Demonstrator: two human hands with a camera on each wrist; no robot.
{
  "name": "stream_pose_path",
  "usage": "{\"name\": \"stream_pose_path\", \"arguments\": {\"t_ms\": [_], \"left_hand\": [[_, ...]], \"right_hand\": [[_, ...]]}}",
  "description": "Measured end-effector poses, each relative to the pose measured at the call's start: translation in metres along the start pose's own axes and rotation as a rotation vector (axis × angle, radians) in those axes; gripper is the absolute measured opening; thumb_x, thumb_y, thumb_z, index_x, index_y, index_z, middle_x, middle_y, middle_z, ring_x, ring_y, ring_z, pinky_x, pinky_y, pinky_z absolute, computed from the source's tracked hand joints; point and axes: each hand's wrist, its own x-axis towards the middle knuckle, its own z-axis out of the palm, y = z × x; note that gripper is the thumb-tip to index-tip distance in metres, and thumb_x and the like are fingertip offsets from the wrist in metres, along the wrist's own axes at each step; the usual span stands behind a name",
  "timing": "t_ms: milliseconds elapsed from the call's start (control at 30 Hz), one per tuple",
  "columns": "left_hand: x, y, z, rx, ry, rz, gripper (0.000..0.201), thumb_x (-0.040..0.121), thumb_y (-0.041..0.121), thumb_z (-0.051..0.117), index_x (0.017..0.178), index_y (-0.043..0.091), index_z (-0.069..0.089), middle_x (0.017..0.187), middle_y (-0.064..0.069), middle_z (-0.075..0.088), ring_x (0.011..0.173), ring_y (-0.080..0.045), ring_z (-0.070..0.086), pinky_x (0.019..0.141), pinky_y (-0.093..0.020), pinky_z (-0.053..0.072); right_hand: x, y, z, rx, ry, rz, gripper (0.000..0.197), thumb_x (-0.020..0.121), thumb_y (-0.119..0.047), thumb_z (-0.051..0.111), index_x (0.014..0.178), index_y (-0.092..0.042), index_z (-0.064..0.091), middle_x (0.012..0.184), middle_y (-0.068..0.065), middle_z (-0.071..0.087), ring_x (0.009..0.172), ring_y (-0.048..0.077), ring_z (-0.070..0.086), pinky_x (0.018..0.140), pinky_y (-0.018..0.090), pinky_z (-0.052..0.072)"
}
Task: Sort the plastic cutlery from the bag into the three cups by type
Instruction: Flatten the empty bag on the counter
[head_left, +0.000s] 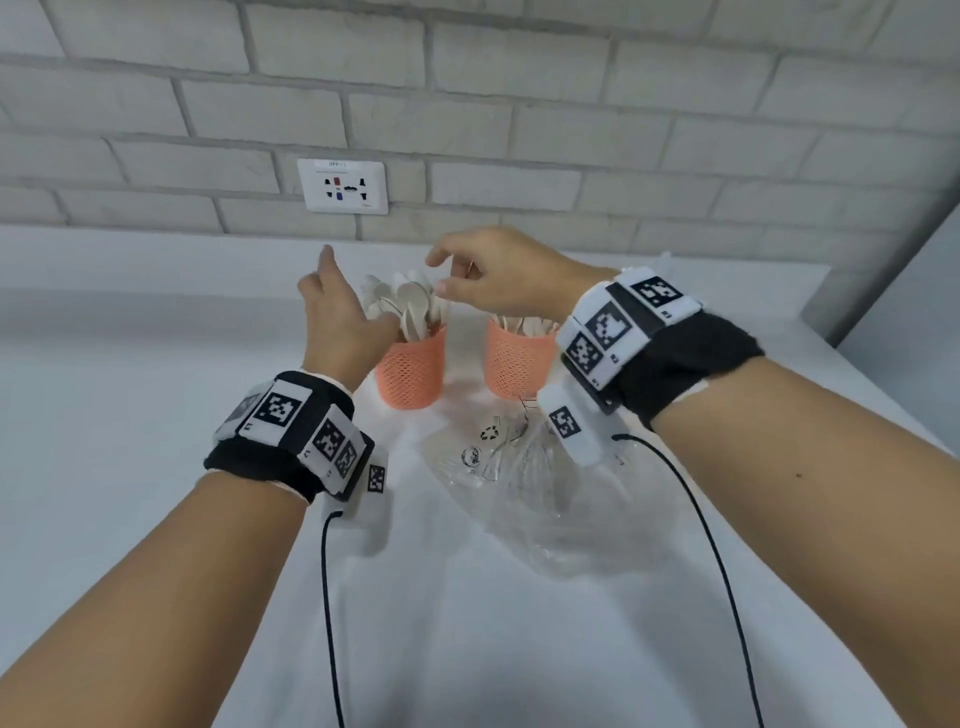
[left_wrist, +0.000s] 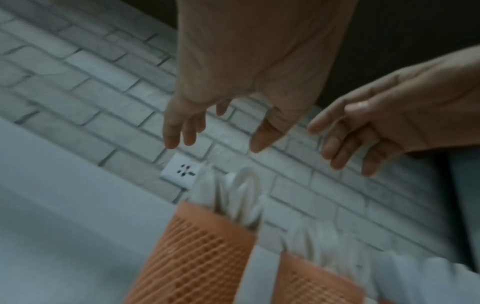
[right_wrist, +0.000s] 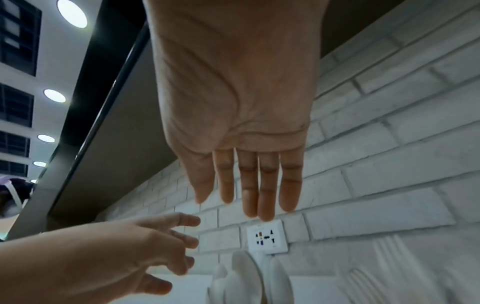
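Note:
Two orange mesh cups stand on the white table. The left cup (head_left: 410, 371) (left_wrist: 197, 257) holds several white spoons (head_left: 410, 301) (right_wrist: 246, 277). The right cup (head_left: 517, 361) (left_wrist: 311, 283) holds white forks (head_left: 524, 325), and my right wrist partly covers it. I see no third cup. My left hand (head_left: 337, 301) (left_wrist: 207, 133) hovers just left of the spoons with its fingers spread and holds nothing. My right hand (head_left: 447, 273) (right_wrist: 246, 185) hangs over the spoons with its fingers straight and holds nothing. A crumpled clear plastic bag (head_left: 545, 483) lies in front of the cups.
A white brick wall with a power socket (head_left: 343, 186) (right_wrist: 267, 238) rises close behind the cups. Black cables (head_left: 327, 597) run from both wrist bands toward me. The table's right edge (head_left: 831, 332) meets a grey side wall.

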Motion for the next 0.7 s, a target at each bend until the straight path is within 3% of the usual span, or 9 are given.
{"name": "stream_pose_path", "arguments": {"t_ms": [100, 200, 300, 367, 433, 500, 567, 633, 700], "left_hand": [[-0.026, 0.026, 0.002, 0.099, -0.011, 0.133, 0.050, 0.088, 0.009, 0.050, 0.136, 0.002, 0.035, 0.141, -0.017, 0.025, 0.124, -0.036, 0.041, 0.106, -0.039, 0.035], [-0.061, 0.049, 0.020, 0.360, -0.271, 0.196, 0.045, 0.094, 0.024, 0.045, 0.131, 0.000, 0.042, 0.144, -0.016, 0.024, 0.129, -0.037, 0.035, 0.106, -0.045, 0.033], [-0.099, 0.056, 0.052, 0.642, -0.615, 0.259, 0.085, 0.084, 0.057, 0.053, 0.145, 0.006, 0.022, 0.155, -0.011, 0.011, 0.141, -0.032, 0.018, 0.111, -0.052, 0.026], [-0.124, 0.055, 0.076, 0.785, -0.786, 0.232, 0.121, 0.065, 0.068, 0.067, 0.149, 0.007, 0.005, 0.157, -0.012, 0.003, 0.143, -0.034, 0.013, 0.111, -0.057, 0.022], [-0.140, 0.049, 0.098, 0.900, -0.871, 0.170, 0.138, 0.057, 0.068, 0.074, 0.148, 0.004, -0.008, 0.157, -0.016, -0.005, 0.143, -0.038, 0.010, 0.110, -0.058, 0.020], [-0.147, 0.046, 0.112, 0.960, -0.893, 0.115, 0.143, 0.056, 0.063, 0.078, 0.146, 0.002, -0.015, 0.156, -0.020, -0.010, 0.143, -0.042, 0.011, 0.111, -0.058, 0.021], [-0.149, 0.046, 0.120, 0.949, -0.858, 0.083, 0.140, 0.059, 0.051, 0.082, 0.145, -0.001, -0.017, 0.155, -0.024, -0.007, 0.141, -0.041, 0.020, 0.109, -0.056, 0.029], [-0.150, 0.048, 0.125, 0.859, -0.760, 0.031, 0.128, 0.068, 0.034, 0.081, 0.145, -0.001, -0.015, 0.154, -0.025, 0.001, 0.136, -0.039, 0.032, 0.106, -0.047, 0.038], [-0.150, 0.050, 0.126, 0.768, -0.674, -0.050, 0.113, 0.077, 0.025, 0.074, 0.147, 0.002, -0.012, 0.152, -0.023, 0.013, 0.130, -0.037, 0.040, 0.102, -0.041, 0.042]], "right_hand": [[-0.037, 0.018, -0.004, -0.083, -0.114, 0.004, 0.053, 0.086, -0.037, 0.061, 0.133, -0.017, 0.048, 0.122, 0.005, 0.054, 0.111, 0.019, 0.051, 0.095, 0.030, 0.042], [-0.078, 0.047, 0.015, -0.172, -0.400, 0.087, 0.104, 0.069, -0.052, 0.073, 0.149, -0.023, 0.013, 0.153, 0.003, 0.019, 0.141, 0.023, 0.021, 0.115, 0.045, 0.025], [-0.120, 0.074, 0.045, -0.191, -0.594, 0.218, 0.135, 0.052, -0.060, 0.080, 0.147, -0.034, -0.012, 0.157, -0.003, -0.016, 0.146, 0.023, -0.009, 0.117, 0.056, 0.009], [-0.143, 0.083, 0.064, -0.183, -0.630, 0.246, 0.145, 0.045, -0.061, 0.084, 0.144, -0.037, -0.019, 0.157, -0.006, -0.017, 0.146, 0.022, -0.008, 0.115, 0.056, 0.012], [-0.158, 0.089, 0.078, -0.211, -0.640, 0.265, 0.147, 0.049, -0.051, 0.087, 0.143, -0.032, -0.025, 0.158, -0.004, -0.011, 0.146, 0.025, 0.005, 0.113, 0.053, 0.022], [-0.170, 0.094, 0.086, -0.276, -0.617, 0.294, 0.132, 0.063, -0.030, 0.083, 0.146, -0.026, -0.020, 0.158, 0.003, 0.007, 0.139, 0.030, 0.027, 0.107, 0.051, 0.034], [-0.177, 0.099, 0.086, -0.266, -0.551, 0.287, 0.090, 0.079, -0.012, 0.066, 0.148, -0.021, 0.009, 0.146, 0.009, 0.035, 0.127, 0.031, 0.043, 0.099, 0.046, 0.039], [-0.180, 0.104, 0.081, -0.229, -0.524, 0.227, 0.040, 0.087, -0.005, 0.049, 0.126, -0.011, 0.047, 0.121, 0.010, 0.056, 0.111, 0.028, 0.054, 0.087, 0.040, 0.040], [-0.184, 0.105, 0.074, -0.185, -0.559, 0.187, 0.011, 0.089, -0.005, 0.047, 0.090, -0.008, 0.057, 0.092, 0.007, 0.061, 0.086, 0.022, 0.057, 0.073, 0.029, 0.040]]}}
